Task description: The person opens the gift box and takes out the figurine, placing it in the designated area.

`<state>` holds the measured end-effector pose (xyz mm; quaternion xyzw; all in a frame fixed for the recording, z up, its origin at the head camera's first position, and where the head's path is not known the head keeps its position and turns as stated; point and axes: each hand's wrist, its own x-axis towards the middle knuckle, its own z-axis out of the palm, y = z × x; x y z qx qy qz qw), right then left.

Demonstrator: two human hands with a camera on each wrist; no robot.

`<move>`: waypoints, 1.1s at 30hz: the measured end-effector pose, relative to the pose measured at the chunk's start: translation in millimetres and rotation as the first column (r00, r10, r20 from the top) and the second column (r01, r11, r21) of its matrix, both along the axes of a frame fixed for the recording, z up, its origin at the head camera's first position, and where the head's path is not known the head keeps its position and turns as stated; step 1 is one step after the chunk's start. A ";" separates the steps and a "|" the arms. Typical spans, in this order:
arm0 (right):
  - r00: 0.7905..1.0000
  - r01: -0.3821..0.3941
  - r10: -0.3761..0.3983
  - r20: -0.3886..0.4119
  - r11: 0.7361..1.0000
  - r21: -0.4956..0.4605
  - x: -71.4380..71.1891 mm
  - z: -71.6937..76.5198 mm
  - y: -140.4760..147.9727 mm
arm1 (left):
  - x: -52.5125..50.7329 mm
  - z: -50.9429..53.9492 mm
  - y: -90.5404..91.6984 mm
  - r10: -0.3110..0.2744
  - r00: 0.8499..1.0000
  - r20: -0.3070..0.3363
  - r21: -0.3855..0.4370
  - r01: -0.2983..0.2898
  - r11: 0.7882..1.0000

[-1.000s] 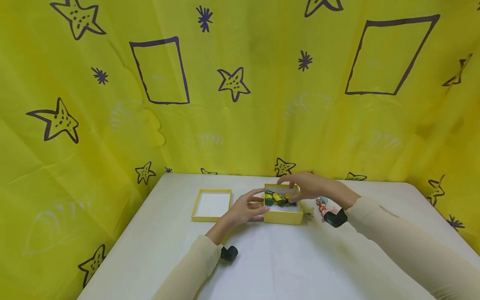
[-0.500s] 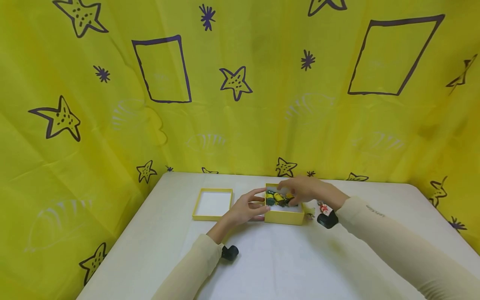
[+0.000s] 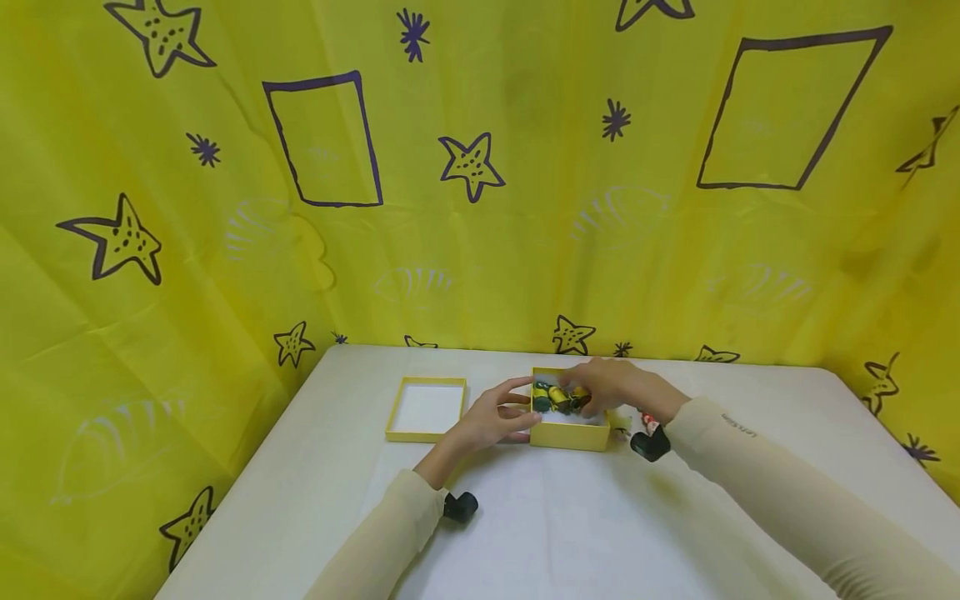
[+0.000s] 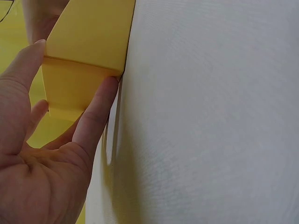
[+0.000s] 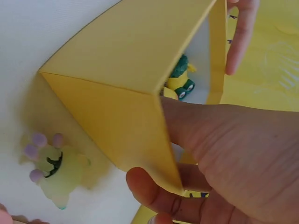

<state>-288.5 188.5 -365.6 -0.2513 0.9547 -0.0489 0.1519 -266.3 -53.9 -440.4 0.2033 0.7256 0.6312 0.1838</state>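
Observation:
A yellow box (image 3: 568, 437) with a white inside stands uncovered on the white table. My left hand (image 3: 486, 419) touches its left side, fingers spread and mostly straight; the left wrist view has the fingertips against the yellow wall. Several small green-and-yellow toy figures (image 3: 557, 398) lie in the box. My right hand (image 3: 618, 387) reaches over the right wall, thumb and forefinger down at the rightmost figure. In the right wrist view the box wall (image 5: 131, 126) hides those fingertips, so their grip does not show. Other fingers of this hand stay outside the wall.
Left of the box lies a shallow yellow lid (image 3: 416, 437), white side up. Just right of the box is a pale yellow-green toy (image 5: 65, 172) with purple balls. A red toy (image 3: 648, 422) lies farther right, partly behind my right wrist. A yellow patterned curtain (image 3: 465, 242) surrounds the table.
My right hand has come down and slightly inward, from above the box to the rightmost figure inside. The left hand keeps its place at the box's left side.

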 end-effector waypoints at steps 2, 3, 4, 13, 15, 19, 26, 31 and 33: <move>1.000 0.009 -0.009 0.003 1.000 -0.006 -0.7 -2.0 -0.3 | -0.5 -0.4 -0.1 -0.004 1.000 -0.005 0.000 0.004 1.000; 1.000 0.011 -0.011 0.002 1.000 -0.009 -1.0 -3.1 -0.2 | -0.7 -0.7 -0.1 -0.004 1.000 -0.009 0.000 0.004 1.000; 1.000 0.017 -0.016 0.003 1.000 -0.013 -1.1 -4.0 0.1 | -0.8 -1.0 -0.1 -0.005 1.000 -0.013 -0.001 0.005 1.000; 0.998 0.056 -0.056 -0.003 0.997 -0.055 0.4 -11.9 2.9 | -1.2 -3.1 -0.3 0.007 1.000 -0.027 -0.001 -0.007 1.000; 0.998 0.057 -0.057 0.002 0.996 -0.075 0.3 -13.0 4.0 | -0.9 -3.1 -0.4 0.007 1.000 -0.030 -0.003 -0.007 1.000; 0.999 0.047 -0.045 0.021 0.991 -0.128 -0.9 -15.6 7.6 | -0.9 -3.0 -0.3 0.007 0.999 -0.033 -0.004 -0.007 1.000; 0.999 0.019 -0.013 0.031 0.978 -0.206 -0.5 -15.7 10.4 | -0.4 -2.3 -0.7 0.008 0.999 -0.040 -0.009 -0.009 1.000; 0.999 0.019 -0.012 0.032 0.976 -0.217 -0.2 -17.0 10.9 | -0.2 -2.7 -0.4 0.005 1.000 -0.028 0.005 -0.004 1.000; 0.999 0.022 -0.015 0.030 0.976 -0.217 -0.2 -17.9 11.2 | 0.1 -2.6 -0.2 0.005 1.000 -0.023 0.003 -0.005 1.000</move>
